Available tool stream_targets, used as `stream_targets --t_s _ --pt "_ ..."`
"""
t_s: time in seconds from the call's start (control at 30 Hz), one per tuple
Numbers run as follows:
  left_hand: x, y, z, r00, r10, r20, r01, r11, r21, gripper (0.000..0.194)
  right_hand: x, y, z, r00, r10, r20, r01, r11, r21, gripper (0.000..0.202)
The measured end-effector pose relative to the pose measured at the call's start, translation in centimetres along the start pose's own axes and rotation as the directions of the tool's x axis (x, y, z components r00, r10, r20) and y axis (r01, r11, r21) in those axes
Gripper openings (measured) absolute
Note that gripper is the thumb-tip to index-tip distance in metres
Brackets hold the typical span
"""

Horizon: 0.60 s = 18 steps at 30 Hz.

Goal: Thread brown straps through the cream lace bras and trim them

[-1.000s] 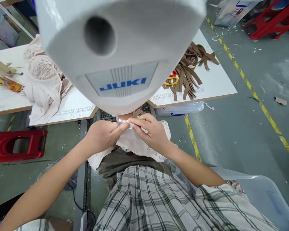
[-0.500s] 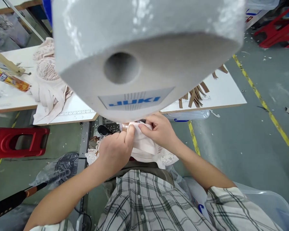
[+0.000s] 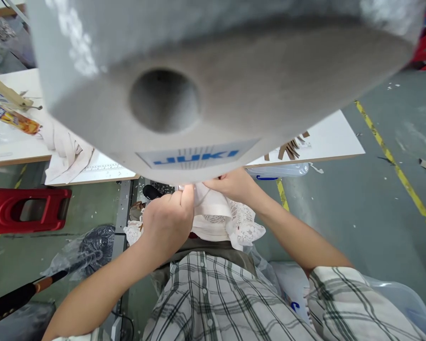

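The grey-white head of a JUKI sewing machine (image 3: 213,123) fills the upper view and hides the needle area. Below its lower edge, a pale pink garment with lace trim (image 3: 213,210) hangs between my hands and over my lap. My left hand (image 3: 168,218) is closed, its thumb and curled fingers gripping the garment's left edge. My right hand (image 3: 236,187) pinches the cloth on the other side, with its fingertips partly hidden under the machine head. The lace part (image 3: 244,225) droops below my right wrist.
More pale pink fabric (image 3: 69,151) lies on the white table (image 3: 21,154) at left, beside an orange snack packet (image 3: 12,116). Brown strips (image 3: 289,149) lie on the right tabletop. A red stool (image 3: 24,210) stands left; a clear plastic bin (image 3: 401,303) is at lower right.
The machine head looms larger as my view has moved nearer. My right hand has shifted up and slightly right, further under the head, and the cloth between the hands has folded over.
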State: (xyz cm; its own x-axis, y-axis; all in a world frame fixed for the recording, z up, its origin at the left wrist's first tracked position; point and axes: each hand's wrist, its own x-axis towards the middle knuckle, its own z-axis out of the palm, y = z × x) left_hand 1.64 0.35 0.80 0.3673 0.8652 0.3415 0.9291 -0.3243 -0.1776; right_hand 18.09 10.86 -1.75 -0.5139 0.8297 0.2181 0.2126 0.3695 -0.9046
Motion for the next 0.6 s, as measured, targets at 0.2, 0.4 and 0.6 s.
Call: stream_targets --t_s 0.2,0.4,0.6 --pt "-0.01 -0.15 -0.05 1.000 0.003 0.012 -0.003 1.000 0.001 0.021 0.23 0.39 0.06 0.999 -0.049 0.002 0.049 0.997 0.064 0.012" --pt "-0.23 -0.07 0.06 1.000 -0.002 0.021 0.002 1.000 -0.016 0.024 0.07 0.18 -0.12 1.000 0.011 0.024 -0.013 0.997 0.082 0.013" --pt "-0.02 0.16 0.24 1.000 0.008 -0.009 -0.008 1.000 -0.012 0.026 -0.15 0.48 -0.51 0.998 0.037 0.041 -0.040 0.997 0.067 0.016"
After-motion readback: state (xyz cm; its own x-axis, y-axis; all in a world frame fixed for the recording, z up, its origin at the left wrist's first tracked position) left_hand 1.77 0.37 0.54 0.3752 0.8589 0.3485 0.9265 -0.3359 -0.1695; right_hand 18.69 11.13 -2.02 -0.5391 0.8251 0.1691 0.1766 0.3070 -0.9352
